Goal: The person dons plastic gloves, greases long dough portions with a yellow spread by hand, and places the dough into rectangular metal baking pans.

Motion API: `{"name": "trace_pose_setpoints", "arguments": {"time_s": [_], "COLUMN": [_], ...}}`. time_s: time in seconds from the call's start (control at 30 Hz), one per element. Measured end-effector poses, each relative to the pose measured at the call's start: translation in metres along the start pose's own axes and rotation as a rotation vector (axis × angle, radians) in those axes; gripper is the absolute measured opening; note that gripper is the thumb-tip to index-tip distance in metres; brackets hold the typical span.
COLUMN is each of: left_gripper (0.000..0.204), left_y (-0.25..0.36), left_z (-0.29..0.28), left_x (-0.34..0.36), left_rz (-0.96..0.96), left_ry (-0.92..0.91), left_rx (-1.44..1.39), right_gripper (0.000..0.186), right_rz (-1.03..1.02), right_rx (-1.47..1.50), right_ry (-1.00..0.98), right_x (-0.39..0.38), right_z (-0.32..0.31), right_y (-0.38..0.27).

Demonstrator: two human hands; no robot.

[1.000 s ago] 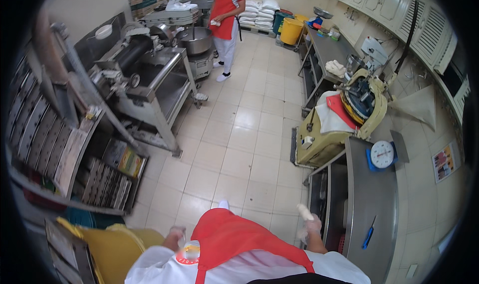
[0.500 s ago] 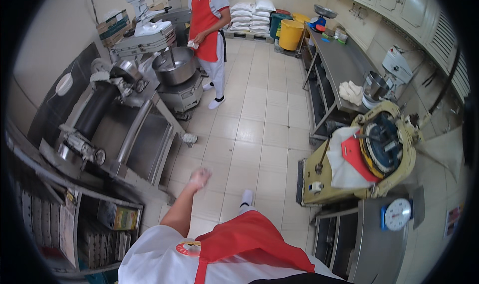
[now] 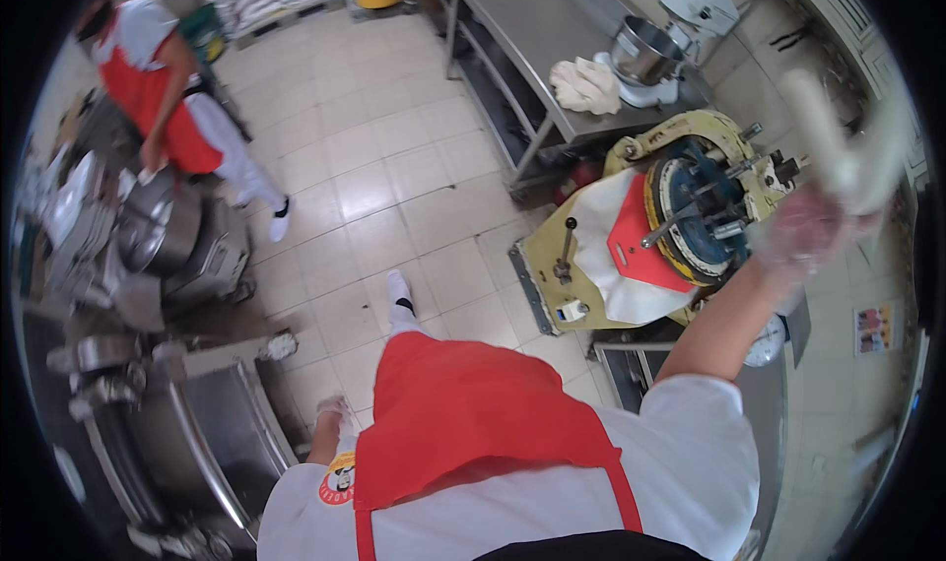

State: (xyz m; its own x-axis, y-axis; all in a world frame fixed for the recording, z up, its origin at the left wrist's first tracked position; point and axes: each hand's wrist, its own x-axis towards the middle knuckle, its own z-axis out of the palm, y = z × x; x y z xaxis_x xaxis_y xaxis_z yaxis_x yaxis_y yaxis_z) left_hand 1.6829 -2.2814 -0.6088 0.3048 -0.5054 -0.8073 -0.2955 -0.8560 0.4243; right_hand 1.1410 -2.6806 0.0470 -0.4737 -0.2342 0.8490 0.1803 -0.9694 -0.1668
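My right hand (image 3: pixel 806 228), in a clear plastic glove, is raised at the far right, with its fingers closed round a long, pale, dough-like strip (image 3: pixel 834 135). The strip is bent and smeared by motion. Just left of this hand stands a cream-coloured machine (image 3: pixel 537 265) with a round blue head (image 3: pixel 680 211), metal handles and a red plate (image 3: pixel 636 241) over white cloth. My left hand (image 3: pixel 335 415), also in a clear glove, hangs low beside my red apron (image 3: pixel 473 394). Its fingers are blurred, and I see nothing in it.
A co-worker (image 3: pixel 163 98) in a red apron stands by a steel mixing bowl (image 3: pixel 158 221) at left. A roller machine (image 3: pixel 187 433) is at lower left. The steel bench (image 3: pixel 532 19) holds a dough lump (image 3: pixel 585 85) and a stand mixer (image 3: pixel 655 44). Tiled floor (image 3: pixel 365 187) runs between.
My view has swung to the right. My right hand has come into view, raised with the pale strip. The left hand now hangs nearer my body. The co-worker leans nearer the mixing bowl.
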Motion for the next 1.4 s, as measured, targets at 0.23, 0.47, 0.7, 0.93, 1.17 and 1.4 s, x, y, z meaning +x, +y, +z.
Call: {"name": "trace_pose_setpoints", "arguments": {"time_s": [0.23, 0.47, 0.7, 0.93, 1.17, 1.4], "left_gripper": [0.03, 0.035, 0.053, 0.057, 0.079, 0.101], "left_y": [0.233, 0.484, 0.552, 0.431, 0.48, 0.667], "left_z": [-0.127, -0.247, -0.195, -0.112, -0.146, -0.104], "left_x": [0.173, 0.252, 0.265, 0.214, 0.249, 0.314], "left_rz": [-0.031, 0.294, 0.21, -0.072, -0.033, 0.197], "left_ry": [0.086, 0.232, 0.28, -0.013, -0.235, -0.48], "left_rx": [-0.331, -0.177, -0.198, -0.402, -0.106, 0.204], "right_gripper": [0.043, 0.046, 0.05, 0.074, 0.057, 0.066], "right_rz": [-0.402, -0.292, 0.461, 0.736, 0.631, 0.855], "right_rx": [-0.406, -0.842, -1.49, -1.691, -1.467, -1.131], "right_ry": [-0.208, -0.303, -1.169, -1.353, -0.698, -0.006], "right_x": [0.097, 0.113, -0.092, -0.189, -0.172, -0.258], "right_z": [0.08, 0.032, -0.197, -0.245, -0.189, -0.107], "right_y": [0.075, 0.248, 0.528, 0.566, 0.442, 0.185]}}
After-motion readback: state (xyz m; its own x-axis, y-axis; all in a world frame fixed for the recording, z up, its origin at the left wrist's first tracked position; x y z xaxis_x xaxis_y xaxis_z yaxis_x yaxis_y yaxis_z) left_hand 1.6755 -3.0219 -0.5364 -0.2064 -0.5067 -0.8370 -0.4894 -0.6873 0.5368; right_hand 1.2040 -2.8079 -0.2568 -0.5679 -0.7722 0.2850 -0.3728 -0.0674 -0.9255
